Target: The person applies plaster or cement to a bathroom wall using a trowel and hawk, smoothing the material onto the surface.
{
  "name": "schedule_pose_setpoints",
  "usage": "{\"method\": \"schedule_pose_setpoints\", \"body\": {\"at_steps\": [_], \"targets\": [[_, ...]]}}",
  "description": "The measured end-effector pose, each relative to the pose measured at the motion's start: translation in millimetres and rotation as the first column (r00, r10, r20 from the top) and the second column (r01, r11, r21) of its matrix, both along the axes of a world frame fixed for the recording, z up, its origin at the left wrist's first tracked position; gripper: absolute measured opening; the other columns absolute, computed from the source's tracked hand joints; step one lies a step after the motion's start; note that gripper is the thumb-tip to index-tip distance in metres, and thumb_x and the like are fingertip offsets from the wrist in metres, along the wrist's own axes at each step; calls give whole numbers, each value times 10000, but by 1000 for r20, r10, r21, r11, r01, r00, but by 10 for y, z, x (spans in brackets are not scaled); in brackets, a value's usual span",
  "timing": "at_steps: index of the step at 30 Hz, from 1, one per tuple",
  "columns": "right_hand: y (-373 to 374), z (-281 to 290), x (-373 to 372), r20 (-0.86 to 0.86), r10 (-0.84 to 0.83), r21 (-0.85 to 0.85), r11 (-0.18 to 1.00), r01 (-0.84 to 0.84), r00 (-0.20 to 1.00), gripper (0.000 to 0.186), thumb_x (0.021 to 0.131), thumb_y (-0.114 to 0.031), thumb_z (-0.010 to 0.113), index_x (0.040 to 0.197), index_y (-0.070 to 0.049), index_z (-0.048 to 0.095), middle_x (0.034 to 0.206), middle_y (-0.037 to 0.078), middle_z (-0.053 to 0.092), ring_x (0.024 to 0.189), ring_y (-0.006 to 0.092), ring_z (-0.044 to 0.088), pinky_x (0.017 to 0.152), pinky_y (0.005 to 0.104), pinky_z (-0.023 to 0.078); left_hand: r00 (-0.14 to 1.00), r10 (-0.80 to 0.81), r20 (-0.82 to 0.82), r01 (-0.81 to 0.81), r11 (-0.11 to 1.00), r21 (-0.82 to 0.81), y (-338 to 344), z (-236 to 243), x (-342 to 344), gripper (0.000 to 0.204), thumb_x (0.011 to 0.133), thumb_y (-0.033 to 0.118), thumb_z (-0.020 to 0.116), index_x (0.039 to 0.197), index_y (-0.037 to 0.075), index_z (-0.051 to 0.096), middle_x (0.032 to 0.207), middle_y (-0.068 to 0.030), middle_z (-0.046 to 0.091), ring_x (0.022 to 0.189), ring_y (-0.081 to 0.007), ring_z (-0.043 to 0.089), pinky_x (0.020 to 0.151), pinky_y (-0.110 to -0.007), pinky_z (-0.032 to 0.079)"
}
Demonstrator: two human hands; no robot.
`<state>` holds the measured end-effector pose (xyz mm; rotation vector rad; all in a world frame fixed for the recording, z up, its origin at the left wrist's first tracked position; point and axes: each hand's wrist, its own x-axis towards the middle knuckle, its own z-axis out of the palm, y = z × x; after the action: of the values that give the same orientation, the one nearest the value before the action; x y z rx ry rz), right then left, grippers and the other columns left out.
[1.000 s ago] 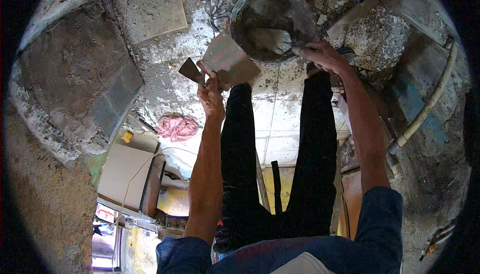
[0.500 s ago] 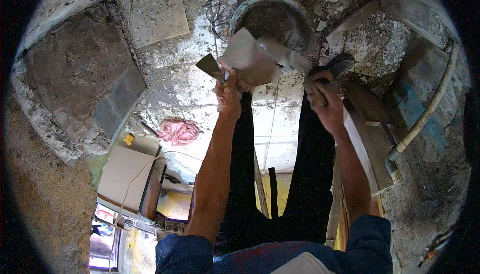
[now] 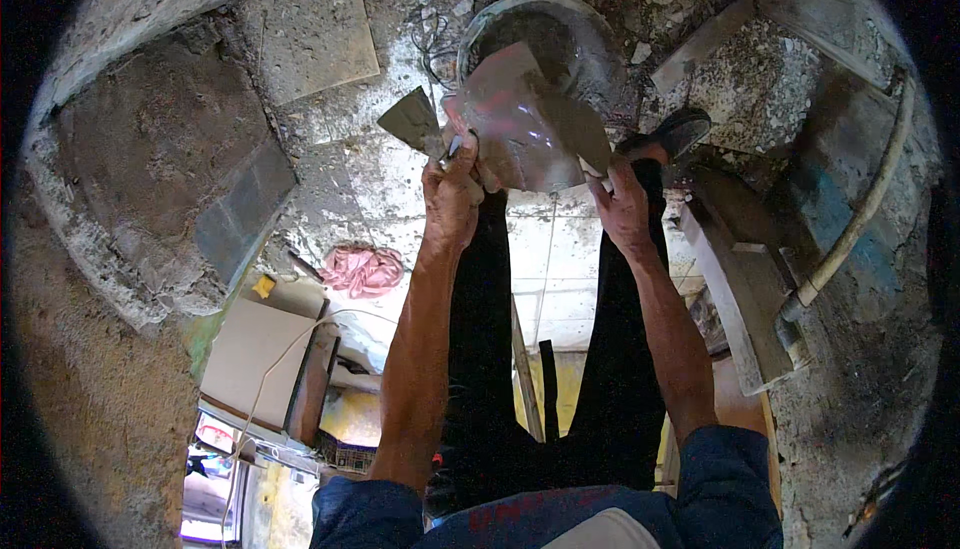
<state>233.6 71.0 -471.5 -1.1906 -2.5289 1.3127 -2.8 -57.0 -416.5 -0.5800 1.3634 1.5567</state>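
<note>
My left hand [image 3: 452, 194] is closed around a putty knife [image 3: 408, 121], whose broad blade points up and left. The same hand also supports a flat grey plate [image 3: 505, 74] with reddish smears and a wet shine; its exact kind I cannot tell. My right hand [image 3: 625, 211] grips a scraper with a wide, dark, mortar-coloured blade [image 3: 575, 134]. That blade lies over the plate's right part. Behind both tools stands a round bucket [image 3: 598, 24] with grey residue inside, its near side partly hidden by the plate.
A stained tile floor [image 3: 375, 174] carries rubble and a loose square tile [image 3: 320, 44]. A pink cloth [image 3: 362, 271] lies to the left. To the right are a wooden board [image 3: 740, 294] and a pipe [image 3: 868, 204] along the wall. My shoe [image 3: 685, 131] is beside the bucket.
My right hand has shifted slightly left and nearer to me, its scraper blade turning downward over the plate. The putty knife in my left hand has tilted, showing more of its blade.
</note>
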Motion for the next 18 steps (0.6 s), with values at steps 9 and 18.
{"method": "schedule_pose_setpoints", "body": {"at_steps": [9,18], "targets": [[84,-287,75,177,36,183,981,-69,984,516,878,-84,738,1358,-90,550,1145,163,639,1042,373,650,829,442,548,988,-31,-153,38,998,42,-84,8,-228,152,975,256,700,1000,116,646,744,49,547,595,-67,472,569,-271,474],[10,347,-629,277,22,379,916,-130,961,529,896,-147,709,1388,-71,529,1320,190,602,1227,319,565,1070,479,415,982,-34,-185,31,999,-21,60,373,-126,162,999,244,666,1100,124,626,760,77,515,567,-10,383,465,-216,257]]}}
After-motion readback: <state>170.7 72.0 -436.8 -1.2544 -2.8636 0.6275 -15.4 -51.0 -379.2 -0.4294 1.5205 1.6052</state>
